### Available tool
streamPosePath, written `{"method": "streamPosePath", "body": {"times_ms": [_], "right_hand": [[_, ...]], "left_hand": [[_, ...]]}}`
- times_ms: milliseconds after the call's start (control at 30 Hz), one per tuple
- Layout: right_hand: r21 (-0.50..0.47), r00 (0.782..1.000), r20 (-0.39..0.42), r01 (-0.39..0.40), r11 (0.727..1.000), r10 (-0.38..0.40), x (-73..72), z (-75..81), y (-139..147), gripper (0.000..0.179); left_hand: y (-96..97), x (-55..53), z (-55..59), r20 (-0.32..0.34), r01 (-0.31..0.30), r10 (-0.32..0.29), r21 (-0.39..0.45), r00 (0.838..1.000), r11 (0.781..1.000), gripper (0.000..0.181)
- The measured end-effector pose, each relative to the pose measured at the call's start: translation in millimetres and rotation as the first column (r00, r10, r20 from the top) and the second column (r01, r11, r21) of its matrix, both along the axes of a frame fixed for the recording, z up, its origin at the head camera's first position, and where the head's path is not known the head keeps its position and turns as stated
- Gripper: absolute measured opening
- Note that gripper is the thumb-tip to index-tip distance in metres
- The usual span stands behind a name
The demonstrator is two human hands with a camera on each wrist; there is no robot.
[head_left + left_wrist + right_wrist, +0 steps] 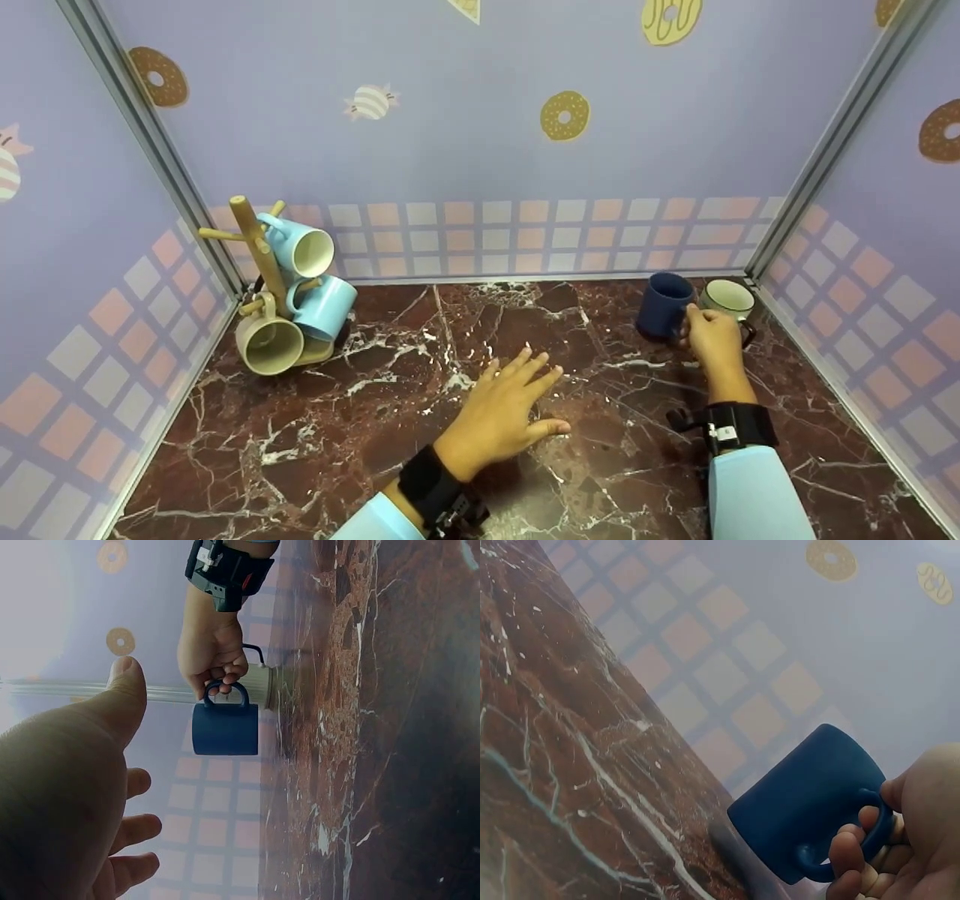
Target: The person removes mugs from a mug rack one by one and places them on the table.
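My right hand (716, 341) grips the handle of a dark blue mug (664, 306), its fingers curled through the loop. The mug is upright, just above the marble-patterned tabletop in the right wrist view, where its handle (877, 840) faces my palm. Close behind that hand stands a pale green mug (729, 298) with a dark handle. My left hand (499, 409) is spread over the middle of the tabletop with straight fingers and holds nothing. In the left wrist view its thumb (127, 690) points up, apart from the blue mug.
A wooden mug tree (259, 255) stands at the back left. On its pegs hang two light blue mugs, one upper (311, 251) and one lower (326, 307), and a beige mug (270, 345). Patterned walls (480, 165) enclose the marble tabletop (390, 427) at the back and sides.
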State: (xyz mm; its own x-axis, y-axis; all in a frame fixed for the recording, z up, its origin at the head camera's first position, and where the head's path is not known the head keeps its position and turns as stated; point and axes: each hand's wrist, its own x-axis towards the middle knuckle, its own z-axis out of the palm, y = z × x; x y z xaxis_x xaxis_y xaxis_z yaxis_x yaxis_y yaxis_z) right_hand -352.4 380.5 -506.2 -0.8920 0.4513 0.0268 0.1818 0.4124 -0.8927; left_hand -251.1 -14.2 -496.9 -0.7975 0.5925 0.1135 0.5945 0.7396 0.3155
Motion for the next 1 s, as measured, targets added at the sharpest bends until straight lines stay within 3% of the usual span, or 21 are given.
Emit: {"method": "streamPosePath", "body": {"times_ms": [33,67,267,300,733,1000], "right_hand": [[0.004,1.000,0.007,0.000,1.000,0.000,-0.3,-0.8,1,0.051],[0.006,1.000,0.013,-0.002,1.000,0.002,-0.8,-1.7,2,0.051],[-0.011,0.998,0.056,-0.003,1.000,0.004,-0.9,-4.3,5,0.049],[-0.024,0.998,0.062,-0.007,1.000,0.009,-0.8,-4.5,5,0.048],[-0.148,0.997,0.063,-0.035,0.988,0.045,-1.6,-8.4,6,0.043],[-0.163,0.996,0.067,-0.050,0.985,0.062,-0.1,-8.9,7,0.042]], "left_hand": [[-0.5,0.3,-0.1,0.004,0.006,-0.006,0.006,1.000,1.000,0.088],[-0.1,-6.3,-11.4,-0.015,0.015,-0.015,0.012,1.000,1.000,0.092],[0.5,-7.2,-13.1,-0.026,0.036,-0.036,0.007,0.999,0.999,0.091],[0.0,-0.3,-2.4,-0.006,0.031,-0.031,0.005,1.000,1.000,0.087],[1.6,3.0,-5.1,0.013,0.057,-0.057,-0.020,0.998,0.998,0.089],[3.8,3.4,-8.4,0.026,0.060,-0.060,-0.026,0.998,0.998,0.088]]}}
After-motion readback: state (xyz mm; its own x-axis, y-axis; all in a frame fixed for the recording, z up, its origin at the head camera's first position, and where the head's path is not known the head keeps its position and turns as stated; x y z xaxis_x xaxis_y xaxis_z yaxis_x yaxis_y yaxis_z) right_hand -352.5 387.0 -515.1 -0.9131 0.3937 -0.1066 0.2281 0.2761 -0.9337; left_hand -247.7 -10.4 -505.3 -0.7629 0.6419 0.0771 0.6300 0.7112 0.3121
